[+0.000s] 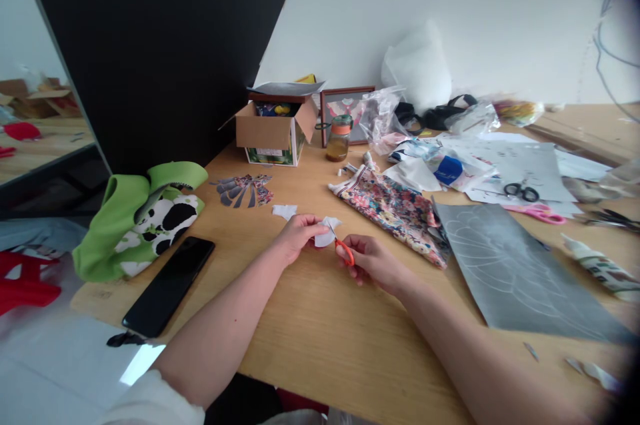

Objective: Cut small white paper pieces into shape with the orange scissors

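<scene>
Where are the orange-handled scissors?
Head view, centre: the orange-handled scissors are in the right hand, blades at the thin white piece in the left hand.

Thin white piece (324, 239) in left hand (299, 236); orange-handled scissors (351, 254) in right hand (369, 260); multicoloured floral cloth (389, 207) beyond right; soft green item with black-and-white print (123, 225) left of both.

No text, number or sign can be read. White lettering on a plastic packet's blue label (449, 170), toward the table's (310, 332) far edge, is too small, as is the printing on the squeeze bottle (603, 268) toward the right edge and the cardboard carton (265, 134) by the far left corner.
</scene>
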Available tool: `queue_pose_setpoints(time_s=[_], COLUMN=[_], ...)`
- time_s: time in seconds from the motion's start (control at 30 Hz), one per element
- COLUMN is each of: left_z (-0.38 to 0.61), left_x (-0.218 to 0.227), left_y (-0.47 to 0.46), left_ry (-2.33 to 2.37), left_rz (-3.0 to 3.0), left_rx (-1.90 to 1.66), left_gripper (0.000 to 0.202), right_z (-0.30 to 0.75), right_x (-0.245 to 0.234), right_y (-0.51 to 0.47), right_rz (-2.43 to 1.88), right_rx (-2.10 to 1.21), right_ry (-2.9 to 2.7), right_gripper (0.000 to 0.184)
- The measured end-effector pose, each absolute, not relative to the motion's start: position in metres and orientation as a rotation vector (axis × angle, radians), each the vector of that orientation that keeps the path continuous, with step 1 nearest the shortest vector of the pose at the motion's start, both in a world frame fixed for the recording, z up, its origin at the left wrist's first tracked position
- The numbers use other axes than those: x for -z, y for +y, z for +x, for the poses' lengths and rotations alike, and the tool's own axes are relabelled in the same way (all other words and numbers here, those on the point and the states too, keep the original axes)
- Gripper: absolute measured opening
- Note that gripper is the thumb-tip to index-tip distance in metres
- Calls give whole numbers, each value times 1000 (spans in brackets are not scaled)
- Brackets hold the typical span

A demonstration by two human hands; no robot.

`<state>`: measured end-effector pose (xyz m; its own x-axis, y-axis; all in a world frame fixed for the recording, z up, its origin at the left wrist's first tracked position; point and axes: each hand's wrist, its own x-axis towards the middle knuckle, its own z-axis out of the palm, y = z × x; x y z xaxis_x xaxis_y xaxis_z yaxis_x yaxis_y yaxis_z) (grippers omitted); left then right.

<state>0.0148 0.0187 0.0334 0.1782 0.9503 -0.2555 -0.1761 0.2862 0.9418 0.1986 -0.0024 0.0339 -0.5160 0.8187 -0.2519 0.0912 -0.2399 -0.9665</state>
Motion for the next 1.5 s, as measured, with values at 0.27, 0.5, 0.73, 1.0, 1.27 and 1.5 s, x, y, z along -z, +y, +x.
queue_pose_setpoints(time_s=[0.27, 0.5, 0.73, 1.0, 1.27, 1.5], left_z=[14, 14, 15, 14, 14, 14], left_x=[-34, -33, -35, -33, -34, -36], left_y=[20, 20, 19, 19, 19, 19], left_ry=[1069, 1063, 1073, 1078, 1071, 1084], left_rz=[914, 901, 902, 905, 891, 863], left_rx=[-990, -992, -990, -983, -985, -993], left_gripper=[18, 18, 18, 17, 18, 18], right_z=[199, 199, 199, 199, 199, 199], right_x=[-34, -32, -35, -33, -36, -34], right_y=[-3, -2, -3, -2, -4, -3], right_rz=[-1119, -1101, -1098, -1094, -1091, -1115], right_rx=[-1798, -1797, -1808, -1814, -1791, -1773], right_ry=[-1507, -1495, -1508, -1517, -1521, -1533], right_gripper=[50, 50, 50, 50, 51, 50])
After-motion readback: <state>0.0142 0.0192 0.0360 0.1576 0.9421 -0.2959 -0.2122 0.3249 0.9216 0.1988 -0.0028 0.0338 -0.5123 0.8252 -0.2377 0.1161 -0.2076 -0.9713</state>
